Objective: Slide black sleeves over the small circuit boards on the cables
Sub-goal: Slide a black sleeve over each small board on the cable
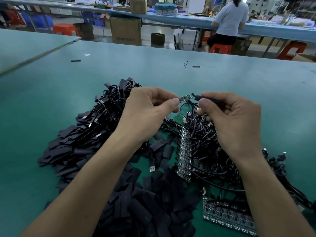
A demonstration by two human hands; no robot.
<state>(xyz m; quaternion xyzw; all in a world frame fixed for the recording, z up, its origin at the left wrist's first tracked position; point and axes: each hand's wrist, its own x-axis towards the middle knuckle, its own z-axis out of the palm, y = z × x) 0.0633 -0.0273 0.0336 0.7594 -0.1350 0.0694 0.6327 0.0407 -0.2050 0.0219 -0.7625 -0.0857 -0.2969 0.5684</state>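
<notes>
My left hand (pixel 148 115) pinches one end of a small green circuit board (pixel 186 97) between thumb and forefinger, above the pile. Its free end points right at the mouth of a black sleeve (pixel 207 99), which my right hand (pixel 234 120) pinches; a small gap separates the two. Below my hands lie rows of bare circuit boards (pixel 183 154) with black cables (pixel 213 151) attached. Loose flat black sleeves (pixel 150 202) are heaped near the front. Sleeved cables (pixel 102 113) are piled on the left.
The work lies on a green table (pixel 239 79). Two stray sleeves (pixel 75 60) and a wire scrap (pixel 185 64) lie farther back. A loose USB plug (pixel 152 168) lies between my forearms. Beyond the table a person (pixel 229 23) sits at another bench, near cardboard boxes (pixel 125 30) and red stools (pixel 220 48).
</notes>
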